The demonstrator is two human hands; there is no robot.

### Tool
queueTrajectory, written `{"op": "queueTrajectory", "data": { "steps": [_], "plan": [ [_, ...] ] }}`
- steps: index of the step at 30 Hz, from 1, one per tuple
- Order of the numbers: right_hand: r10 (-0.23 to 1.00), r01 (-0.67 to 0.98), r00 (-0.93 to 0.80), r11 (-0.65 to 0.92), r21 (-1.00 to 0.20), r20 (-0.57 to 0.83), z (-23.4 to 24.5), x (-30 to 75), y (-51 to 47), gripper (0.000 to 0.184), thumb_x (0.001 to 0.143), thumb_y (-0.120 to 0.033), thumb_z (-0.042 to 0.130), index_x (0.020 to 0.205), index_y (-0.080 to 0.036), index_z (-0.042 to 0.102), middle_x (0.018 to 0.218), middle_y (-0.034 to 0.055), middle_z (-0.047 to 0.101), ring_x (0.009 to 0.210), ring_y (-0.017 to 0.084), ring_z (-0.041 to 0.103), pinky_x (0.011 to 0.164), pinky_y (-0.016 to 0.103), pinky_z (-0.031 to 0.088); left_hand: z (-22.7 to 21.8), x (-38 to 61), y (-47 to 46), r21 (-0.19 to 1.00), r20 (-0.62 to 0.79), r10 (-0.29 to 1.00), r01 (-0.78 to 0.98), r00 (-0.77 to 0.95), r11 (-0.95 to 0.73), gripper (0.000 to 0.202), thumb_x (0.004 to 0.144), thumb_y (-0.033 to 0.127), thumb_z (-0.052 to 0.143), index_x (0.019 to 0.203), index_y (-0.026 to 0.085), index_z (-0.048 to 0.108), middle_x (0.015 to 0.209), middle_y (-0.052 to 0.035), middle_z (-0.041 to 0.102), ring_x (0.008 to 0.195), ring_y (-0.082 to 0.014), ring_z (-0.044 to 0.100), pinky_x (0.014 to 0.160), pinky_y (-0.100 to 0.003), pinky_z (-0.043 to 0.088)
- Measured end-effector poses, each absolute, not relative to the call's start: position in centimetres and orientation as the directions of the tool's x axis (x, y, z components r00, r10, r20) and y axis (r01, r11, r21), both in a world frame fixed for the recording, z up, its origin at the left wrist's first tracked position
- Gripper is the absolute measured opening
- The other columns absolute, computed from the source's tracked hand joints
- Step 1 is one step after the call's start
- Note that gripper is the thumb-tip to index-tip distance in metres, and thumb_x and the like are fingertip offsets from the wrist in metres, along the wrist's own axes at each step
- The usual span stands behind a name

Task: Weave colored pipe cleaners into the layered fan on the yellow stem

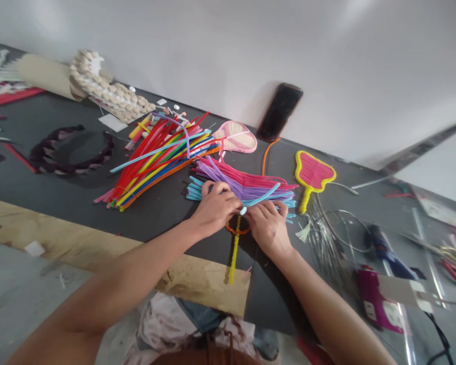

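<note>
My left hand (pixel 216 205) and my right hand (pixel 269 225) meet over a dark mat (pixel 79 195). Both pinch a light blue pipe cleaner (pixel 260 196) that slants up to the right. Under the fingers lies a small orange loop (pixel 237 231) on a yellow pipe cleaner stem (pixel 233 256). Just beyond the hands sits a pile of pink, purple and blue pipe cleaners (pixel 247 186). A larger bundle of red, yellow, orange and green pipe cleaners (pixel 159 162) lies further left.
A yellow-rimmed pink fan shape (pixel 312 175), a pink leaf shape (pixel 237 137) and a phone (pixel 279 111) leaning on the wall lie behind. Thin wires (pixel 332 233), a blue glue gun (pixel 383 251) and a pink packet (pixel 376 299) are at right. A dark braided ring (pixel 70 152) lies left.
</note>
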State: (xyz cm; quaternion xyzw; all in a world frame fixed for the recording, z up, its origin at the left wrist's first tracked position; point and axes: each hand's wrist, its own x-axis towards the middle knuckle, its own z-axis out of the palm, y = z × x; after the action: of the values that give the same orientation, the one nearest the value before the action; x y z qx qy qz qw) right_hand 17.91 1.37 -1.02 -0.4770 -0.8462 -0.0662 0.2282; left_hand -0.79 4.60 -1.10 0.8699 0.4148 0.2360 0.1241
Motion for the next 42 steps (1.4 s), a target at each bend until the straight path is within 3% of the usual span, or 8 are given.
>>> {"op": "queueTrajectory", "data": {
  "steps": [10, 20, 25, 30, 33, 37, 42],
  "plan": [
    [0.783, 0.832, -0.41, 0.531, -0.162, 0.467, -1.0, 17.7, 1.4, 0.015, 0.095, -0.023, 0.054, 0.082, -0.021, 0.061, 0.077, -0.0016, 0.071, 0.082, 0.016, 0.059, 0.09, 0.037, 0.028, -1.2, -0.7, 4.8, 0.484, 0.325, 0.817, 0.658, 0.477, -0.577, 0.01, 0.088, 0.024, 0.062, 0.083, 0.026, 0.069, 0.08, 0.0022, 0.071, 0.104, -0.0209, 0.051, 0.095, -0.046, 0.019],
    [0.792, 0.838, -0.41, 0.523, -0.155, 0.453, -1.0, 17.9, 1.5, 0.016, 0.095, -0.024, 0.054, 0.081, -0.021, 0.062, 0.073, -0.0015, 0.07, 0.077, 0.016, 0.057, 0.089, 0.036, 0.028, -0.8, -0.6, 4.2, 0.324, 0.421, 0.709, 0.637, 0.566, -0.7, 0.021, 0.091, 0.023, 0.055, 0.078, 0.024, 0.071, 0.083, -0.0005, 0.072, 0.108, -0.0239, 0.051, 0.099, -0.053, 0.018],
    [0.791, 0.843, -0.409, 0.519, -0.145, 0.455, -0.9, 17.9, 1.5, 0.018, 0.095, -0.023, 0.053, 0.079, -0.021, 0.061, 0.072, -0.001, 0.069, 0.075, 0.016, 0.057, 0.088, 0.036, 0.029, -0.7, -0.4, 4.3, 0.375, 0.425, 0.739, 0.641, 0.523, -0.669, 0.025, 0.091, 0.033, 0.057, 0.073, 0.024, 0.071, 0.08, 0.0003, 0.074, 0.105, -0.023, 0.052, 0.099, -0.051, 0.019],
    [0.783, 0.828, -0.41, 0.535, -0.168, 0.468, -0.7, 17.8, 1.4, 0.017, 0.094, -0.025, 0.056, 0.078, -0.021, 0.061, 0.072, -0.0013, 0.069, 0.077, 0.016, 0.059, 0.089, 0.037, 0.031, -0.7, -0.2, 4.4, 0.436, 0.407, 0.792, 0.665, 0.455, -0.607, 0.03, 0.091, 0.028, 0.058, 0.063, 0.022, 0.068, 0.074, 0.0036, 0.074, 0.102, -0.0204, 0.053, 0.097, -0.047, 0.019],
    [0.787, 0.81, -0.388, 0.539, -0.229, 0.48, -0.8, 18.0, 1.5, 0.015, 0.093, -0.025, 0.057, 0.079, -0.022, 0.061, 0.075, -0.0004, 0.07, 0.078, 0.017, 0.059, 0.088, 0.037, 0.033, -0.6, -0.2, 4.3, 0.46, 0.394, 0.806, 0.664, 0.441, -0.589, 0.028, 0.089, 0.027, 0.06, 0.062, 0.022, 0.067, 0.074, 0.0049, 0.074, 0.101, -0.02, 0.053, 0.097, -0.046, 0.019],
    [0.845, 0.783, -0.285, 0.477, -0.399, 0.452, -1.2, 18.5, 1.8, 0.01, 0.092, -0.028, 0.058, 0.086, -0.023, 0.063, 0.083, 0.002, 0.072, 0.083, 0.021, 0.061, 0.081, 0.037, 0.039, -0.5, -0.2, 4.3, 0.484, 0.374, 0.817, 0.659, 0.439, -0.576, 0.027, 0.088, 0.027, 0.061, 0.062, 0.022, 0.067, 0.074, 0.0052, 0.074, 0.101, -0.0201, 0.053, 0.097, -0.046, 0.02],
    [0.897, 0.684, -0.222, 0.423, -0.594, 0.383, -1.1, 18.6, 1.9, 0.012, 0.092, -0.033, 0.059, 0.096, -0.026, 0.067, 0.096, 0.0026, 0.074, 0.094, 0.023, 0.064, 0.087, 0.042, 0.042, -0.2, -0.2, 4.2, 0.488, 0.363, 0.816, 0.655, 0.449, -0.577, 0.028, 0.089, 0.026, 0.06, 0.062, 0.023, 0.068, 0.075, 0.0052, 0.074, 0.103, -0.0207, 0.053, 0.098, -0.047, 0.019]
  ]
}}
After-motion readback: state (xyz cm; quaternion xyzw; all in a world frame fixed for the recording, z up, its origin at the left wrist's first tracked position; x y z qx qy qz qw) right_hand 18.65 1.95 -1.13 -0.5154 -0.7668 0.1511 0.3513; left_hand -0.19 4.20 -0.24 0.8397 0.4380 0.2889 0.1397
